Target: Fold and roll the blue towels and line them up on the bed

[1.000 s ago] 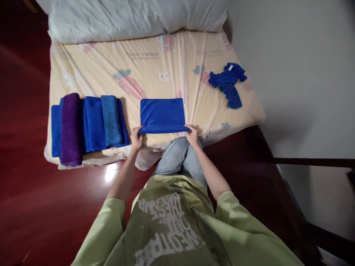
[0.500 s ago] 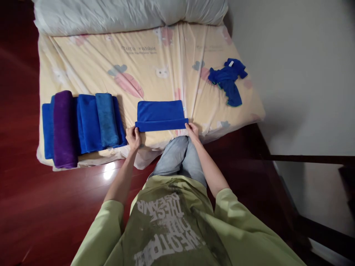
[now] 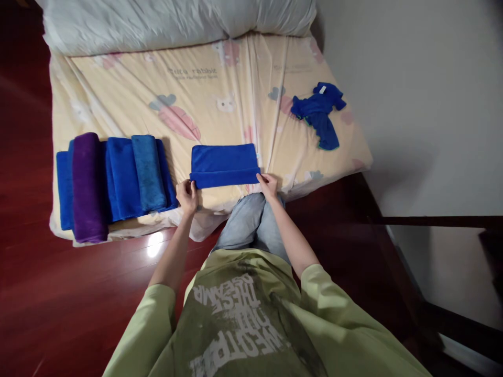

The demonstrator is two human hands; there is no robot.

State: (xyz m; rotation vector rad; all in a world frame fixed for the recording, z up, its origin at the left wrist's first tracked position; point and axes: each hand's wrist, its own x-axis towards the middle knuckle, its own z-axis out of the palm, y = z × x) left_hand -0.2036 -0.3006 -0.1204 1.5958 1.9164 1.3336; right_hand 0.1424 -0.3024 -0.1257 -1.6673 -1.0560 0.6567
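Observation:
A blue towel (image 3: 223,158) lies flat near the front edge of the bed, its near edge folded over into a narrow band. My left hand (image 3: 187,196) pinches the left end of that band between thumb and fingers. At the opposite end, my right hand (image 3: 268,185) pinches the band's right corner. To the left of my left hand lies a row of folded blue towels (image 3: 124,178), with a purple rolled towel (image 3: 89,188) and a lighter blue rolled towel (image 3: 148,173) among them.
The bed (image 3: 133,94) has a yellow sheet printed with carrots and rabbits. A crumpled blue cloth (image 3: 323,115) with a white tag lies at its right. A pale rolled quilt (image 3: 176,23) spans the back, and a grey wall (image 3: 416,104) stands at the right.
My right hand has shifted slightly left along with the towel's right end. Both hands still grip the folded band, and the view has moved a little.

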